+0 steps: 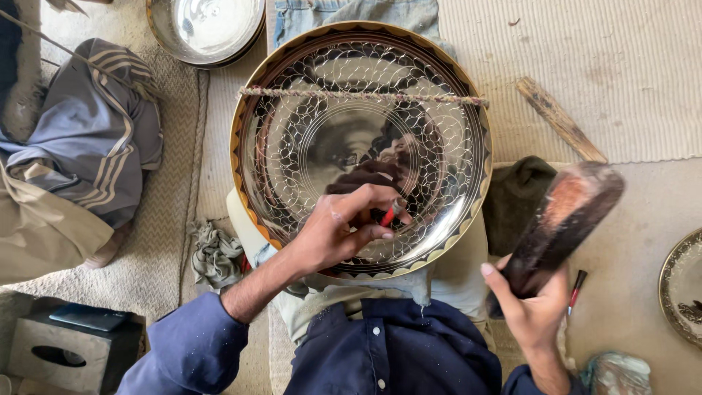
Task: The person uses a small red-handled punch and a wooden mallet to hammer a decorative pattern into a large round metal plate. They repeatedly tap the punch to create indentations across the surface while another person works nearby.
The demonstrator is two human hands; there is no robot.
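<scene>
L hand pinching red tool on engraved tray, R hand gripping mallet

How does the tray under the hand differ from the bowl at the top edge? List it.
1. The tray is covered in engraved scale-like lines; the bowl is plain and smooth.
2. The tray shows whole; the bowl is cut off by the frame.
3. A cord crosses the tray and the left hand works on it; nothing touches the bowl.
Both are round, shiny metal.

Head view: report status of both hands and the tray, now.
Left hand pinches red-tipped tool against engraved metal tray. Right hand grips dark wooden mallet, raised beside tray. Twisted cord spans tray's far side, away from the tool.
</scene>
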